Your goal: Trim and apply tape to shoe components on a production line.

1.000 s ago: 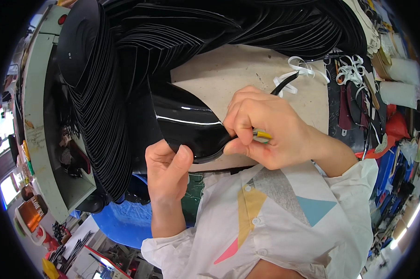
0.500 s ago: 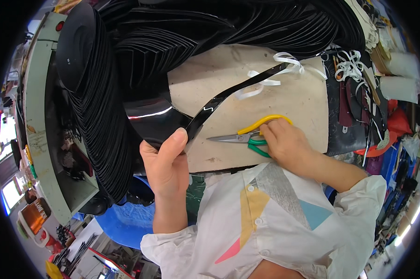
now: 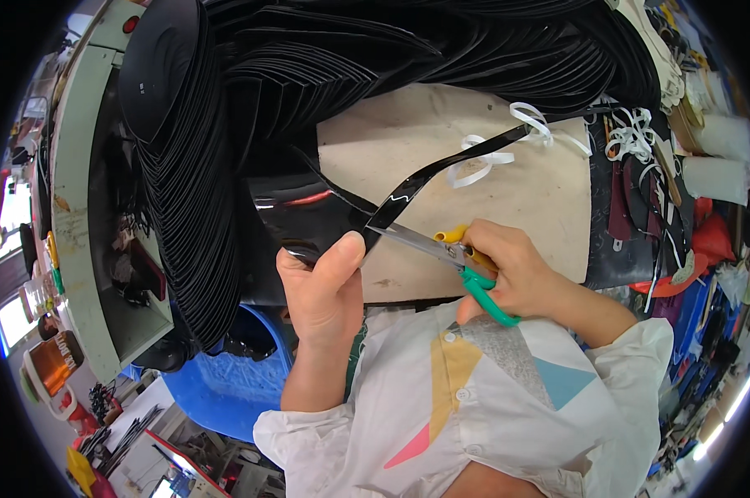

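head view: scissors at black strip

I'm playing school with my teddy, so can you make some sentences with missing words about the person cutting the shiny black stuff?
The right hand holds a pair of ____ with yellow and green handles.
The left hand pinches a glossy piece whose colour is ____.
The long black strip stretches over a flat board coloured ____.
The loose ribbons on that board are ____.

Missing words: scissors; black; tan; white
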Demonstrator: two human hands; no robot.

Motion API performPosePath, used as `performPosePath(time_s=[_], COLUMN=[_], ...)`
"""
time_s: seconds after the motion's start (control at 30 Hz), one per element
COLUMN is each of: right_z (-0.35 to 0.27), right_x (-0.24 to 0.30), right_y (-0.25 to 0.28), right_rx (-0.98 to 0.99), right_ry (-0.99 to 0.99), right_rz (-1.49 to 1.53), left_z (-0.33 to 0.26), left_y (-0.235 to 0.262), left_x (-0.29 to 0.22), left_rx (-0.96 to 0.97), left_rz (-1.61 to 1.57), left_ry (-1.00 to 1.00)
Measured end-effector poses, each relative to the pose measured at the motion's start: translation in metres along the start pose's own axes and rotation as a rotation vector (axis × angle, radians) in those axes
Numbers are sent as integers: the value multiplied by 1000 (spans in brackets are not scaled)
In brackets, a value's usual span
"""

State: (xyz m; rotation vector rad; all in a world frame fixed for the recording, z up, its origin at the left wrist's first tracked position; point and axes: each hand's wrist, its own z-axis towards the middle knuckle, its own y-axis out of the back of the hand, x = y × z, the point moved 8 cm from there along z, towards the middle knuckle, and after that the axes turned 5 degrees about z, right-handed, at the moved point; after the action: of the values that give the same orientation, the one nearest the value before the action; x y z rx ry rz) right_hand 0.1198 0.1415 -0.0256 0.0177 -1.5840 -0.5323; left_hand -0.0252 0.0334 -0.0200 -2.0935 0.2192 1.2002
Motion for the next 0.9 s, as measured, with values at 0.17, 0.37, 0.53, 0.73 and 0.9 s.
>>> performPosePath(time_s=[0.17,0.37,0.53,0.73,0.9], right_z=[1,-3,-7,-16,33], right_x=[4,-2,-22,-18,7], right_y=[1,-5,-1,-10,5], right_rx=[-89,-37,-205,33,-132], right_ry=[93,54,24,-48,279], right_rz=[-68,-94,-508,-648,-598], left_z=[0,-4,-36,77,206], left_y=[7,5,-19,-18,91], left_x=[7,-1,-114,-211,-184], left_rx=[85,-36,-57,-465,67], left_rz=[50,-25,775,1933,2315], left_ry=[-32,-39,-842,-1421,-678])
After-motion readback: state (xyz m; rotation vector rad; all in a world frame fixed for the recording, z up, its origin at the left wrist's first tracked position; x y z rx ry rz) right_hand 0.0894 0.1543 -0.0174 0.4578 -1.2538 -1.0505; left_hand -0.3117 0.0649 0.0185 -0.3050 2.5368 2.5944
